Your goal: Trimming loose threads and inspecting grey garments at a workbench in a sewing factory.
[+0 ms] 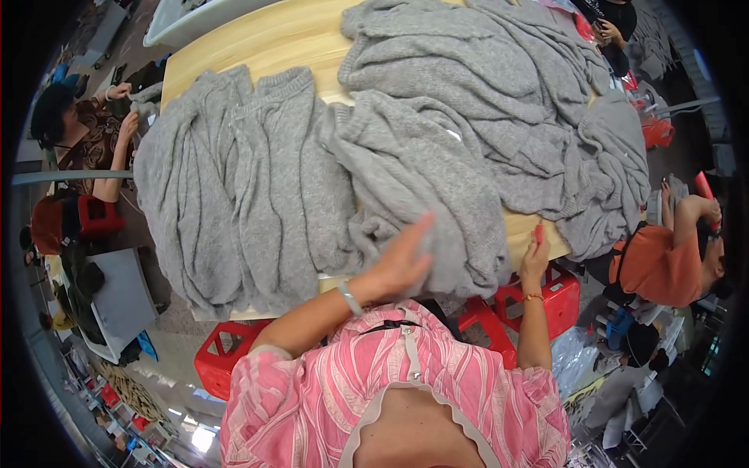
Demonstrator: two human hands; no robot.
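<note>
A grey knitted garment (425, 156) lies bunched on the wooden table in front of me. Over its near edge is my left hand (402, 261), fingers stretched out and blurred by motion, with nothing seen in them. My right hand (535, 256) is at the table's near edge, to the right of this garment, closed on a small red object (539, 234). Only the object's red end shows, so its kind is unclear. Left of the garment, more grey knitwear (269, 171) lies side by side in long folds.
A larger heap of grey knits (452, 54) covers the far right of the wooden table (265, 43). A white bin (187, 19) stands beyond it. Red stools (222, 355) are under the near edge. Other people work to the left and right, one in an orange top (663, 265).
</note>
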